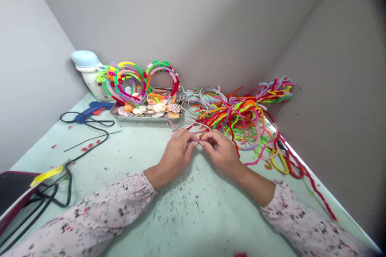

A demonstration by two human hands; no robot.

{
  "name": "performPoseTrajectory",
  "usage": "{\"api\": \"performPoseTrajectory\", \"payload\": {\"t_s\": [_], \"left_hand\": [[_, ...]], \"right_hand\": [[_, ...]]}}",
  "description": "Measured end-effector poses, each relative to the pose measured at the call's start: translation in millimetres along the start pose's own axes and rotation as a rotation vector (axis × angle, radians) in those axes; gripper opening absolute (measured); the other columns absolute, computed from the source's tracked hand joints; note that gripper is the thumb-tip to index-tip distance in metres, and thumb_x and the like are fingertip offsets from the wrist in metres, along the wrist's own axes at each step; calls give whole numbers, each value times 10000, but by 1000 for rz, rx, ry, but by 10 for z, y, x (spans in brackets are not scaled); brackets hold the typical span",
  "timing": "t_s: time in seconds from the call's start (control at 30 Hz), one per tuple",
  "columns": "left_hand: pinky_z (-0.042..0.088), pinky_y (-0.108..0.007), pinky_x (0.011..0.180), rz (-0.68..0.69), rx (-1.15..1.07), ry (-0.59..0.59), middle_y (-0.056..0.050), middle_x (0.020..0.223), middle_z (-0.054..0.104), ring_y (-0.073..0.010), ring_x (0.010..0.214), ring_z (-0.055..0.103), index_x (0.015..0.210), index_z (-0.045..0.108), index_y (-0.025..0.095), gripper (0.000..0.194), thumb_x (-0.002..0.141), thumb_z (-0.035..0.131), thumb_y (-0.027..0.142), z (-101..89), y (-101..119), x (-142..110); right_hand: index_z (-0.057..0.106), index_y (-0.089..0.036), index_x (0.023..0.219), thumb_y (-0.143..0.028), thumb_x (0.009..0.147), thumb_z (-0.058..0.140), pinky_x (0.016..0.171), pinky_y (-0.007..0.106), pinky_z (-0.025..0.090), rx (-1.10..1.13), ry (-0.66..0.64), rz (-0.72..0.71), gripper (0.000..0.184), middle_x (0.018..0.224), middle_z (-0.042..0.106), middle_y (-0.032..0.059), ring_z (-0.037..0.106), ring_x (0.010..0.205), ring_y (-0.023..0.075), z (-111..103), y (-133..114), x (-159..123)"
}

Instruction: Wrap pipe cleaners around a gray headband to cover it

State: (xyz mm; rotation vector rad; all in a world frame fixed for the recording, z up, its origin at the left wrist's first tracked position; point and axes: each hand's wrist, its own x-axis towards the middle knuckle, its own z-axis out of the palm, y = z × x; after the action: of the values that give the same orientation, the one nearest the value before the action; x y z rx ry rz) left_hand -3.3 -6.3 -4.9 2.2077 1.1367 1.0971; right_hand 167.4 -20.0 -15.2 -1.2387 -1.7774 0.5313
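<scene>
My left hand is closed in a pinch, thumb against fingers, on a short purple pipe cleaner. Fingertip to fingertip with it, my right hand is also pinched shut at the strand's pale end. What exactly lies between the right fingertips is mostly hidden. Just behind both hands arches a thin grey wire; whether the fingers hold it too I cannot tell. Beyond the right hand spreads a tangled heap of bright pipe cleaners, with coiled grey wire at its left side.
A metal tray of seashells bears several pipe-cleaner-wrapped headbands. To its left are a white cup with a blue lid and a blue glue gun with a black cord. Scissors lie at right. Walls enclose the table.
</scene>
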Motion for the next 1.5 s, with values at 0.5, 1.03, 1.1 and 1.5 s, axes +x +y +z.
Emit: {"api": "performPoseTrajectory", "payload": {"t_s": [0.5,1.03,1.1,1.5], "left_hand": [[441,-301,733,-4,-17,-23,-35,839,594,-175,822,557,855,593,178,111,897,493,200,-10,-8,21],[410,-323,725,-19,98,-71,-43,809,553,-186,783,506,806,554,158,190,924,406,176,48,-63,15],[408,-324,728,-22,90,-83,-43,799,552,-187,782,505,796,553,157,198,926,405,181,45,-58,19],[403,-324,770,-29,28,-95,-47,852,549,-186,826,497,867,553,162,191,943,392,230,19,-63,19]], "right_hand": [[607,-221,868,-211,851,565,674,271,458,-6,18,-15,46,816,591,6,559,719,144,-11,-6,5],[629,-237,963,-224,889,537,761,298,480,-21,8,-63,119,977,599,36,587,880,168,-22,-8,9],[630,-234,950,-211,887,539,783,299,475,-32,9,-74,113,977,601,36,582,911,170,-26,-6,9],[622,-225,927,-202,890,537,809,296,460,-49,27,-85,95,968,596,27,574,926,166,-21,9,14]]}}
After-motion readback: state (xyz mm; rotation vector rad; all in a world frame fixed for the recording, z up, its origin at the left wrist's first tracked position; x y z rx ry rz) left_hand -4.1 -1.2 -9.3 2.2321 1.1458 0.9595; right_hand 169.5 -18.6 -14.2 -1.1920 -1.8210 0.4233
